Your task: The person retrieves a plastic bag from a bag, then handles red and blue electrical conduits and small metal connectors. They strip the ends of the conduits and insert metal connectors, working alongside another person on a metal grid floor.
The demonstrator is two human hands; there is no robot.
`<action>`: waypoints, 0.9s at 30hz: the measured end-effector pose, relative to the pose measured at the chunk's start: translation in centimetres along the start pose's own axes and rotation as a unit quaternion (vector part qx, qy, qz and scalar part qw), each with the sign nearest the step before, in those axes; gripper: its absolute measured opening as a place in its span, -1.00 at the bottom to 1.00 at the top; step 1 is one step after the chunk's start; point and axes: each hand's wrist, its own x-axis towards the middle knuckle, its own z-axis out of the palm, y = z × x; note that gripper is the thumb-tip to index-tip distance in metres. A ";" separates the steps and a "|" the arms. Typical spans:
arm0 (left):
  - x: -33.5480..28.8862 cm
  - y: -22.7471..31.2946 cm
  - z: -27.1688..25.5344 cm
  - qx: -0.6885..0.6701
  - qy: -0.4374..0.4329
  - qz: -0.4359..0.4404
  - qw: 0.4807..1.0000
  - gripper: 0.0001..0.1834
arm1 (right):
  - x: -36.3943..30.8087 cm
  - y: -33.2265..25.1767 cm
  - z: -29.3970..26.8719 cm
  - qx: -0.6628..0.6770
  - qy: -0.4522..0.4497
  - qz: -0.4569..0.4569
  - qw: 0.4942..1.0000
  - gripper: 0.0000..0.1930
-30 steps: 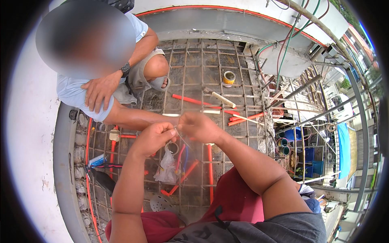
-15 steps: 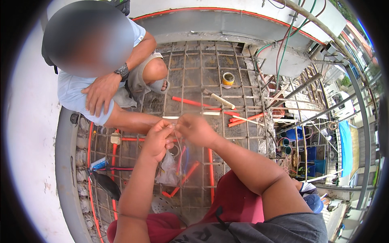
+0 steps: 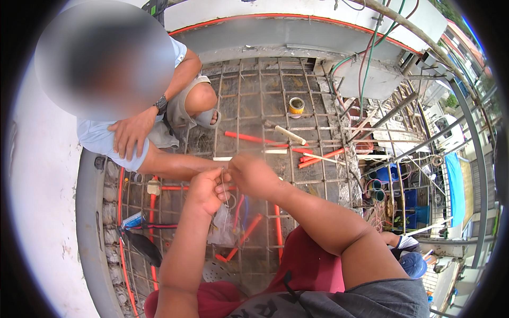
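Note:
A thin, light-coloured wire (image 3: 225, 204) hangs in a narrow loop below my fingers. My left hand (image 3: 208, 190) is closed in a pinch on its upper part. Right beside it, touching the left fingertips, my right hand (image 3: 253, 176) is closed at the same wire; the back of the hand hides most of its fingers. Behind and below the wire, a clear plastic bag (image 3: 222, 229) lies over the rebar. A co-worker's bare forearm (image 3: 177, 161) reaches in from the left and passes behind my left hand, which hides the end of it.
A rebar grid (image 3: 241, 87) covers the ground. Orange pipes (image 3: 278, 228) and a cream pipe piece (image 3: 290, 134) lie on it, with a yellow can (image 3: 296, 106) farther back. A co-worker (image 3: 122, 127) squats at the left; another person in a blue cap (image 3: 412, 265) is at lower right.
My right hand has turned, so its back now faces up and its fingers are more hidden. The wire hangs longer below my left hand. The co-worker's head has moved slightly left.

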 end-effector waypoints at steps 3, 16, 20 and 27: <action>-0.2 -0.7 0.8 0.018 0.009 0.056 0.998 -0.87 | 0.1 -0.3 0.3 -0.013 0.005 0.003 1.000 -0.89; -1.7 1.5 0.6 0.007 0.058 -0.004 0.998 -0.84 | 0.0 -0.2 3.0 -0.129 0.047 -0.097 0.986 -0.89; -2.2 0.6 0.8 0.032 0.084 0.040 0.995 -0.88 | 0.0 -0.5 3.7 -0.176 0.046 -0.110 0.977 -0.87; -2.2 2.3 0.6 0.044 0.091 -0.047 0.994 -0.92 | -0.1 -1.4 2.5 -0.177 0.065 -0.114 0.975 -0.85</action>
